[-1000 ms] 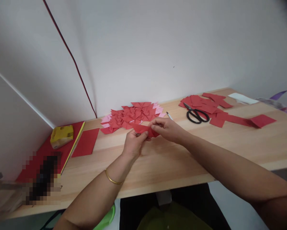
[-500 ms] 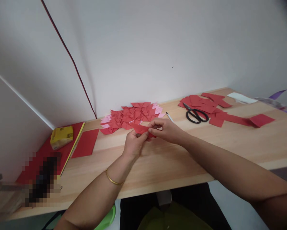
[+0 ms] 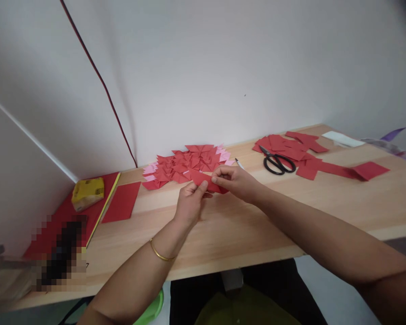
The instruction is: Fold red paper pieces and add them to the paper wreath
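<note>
Paper, red and folded into a slim pointed piece (image 3: 211, 186), pinched between both our bare hands.
In the head view, it sits over the pale wooden tabletop (image 3: 257, 234), left of the black-handled metal scissors (image 3: 274, 157) and nearer to us. Our left hand (image 3: 189, 198) presses thumb against fingers around it; our right hand (image 3: 235, 181) nips its right part. We judge that uneven pulling between the pinches could skew a crease, and a slack left thumb could let the fold spring open. Left of the scissors, the slim white dark-tipped pen (image 3: 239, 163) lies just beyond our right hand, where a careless swing could set it rolling.
</note>
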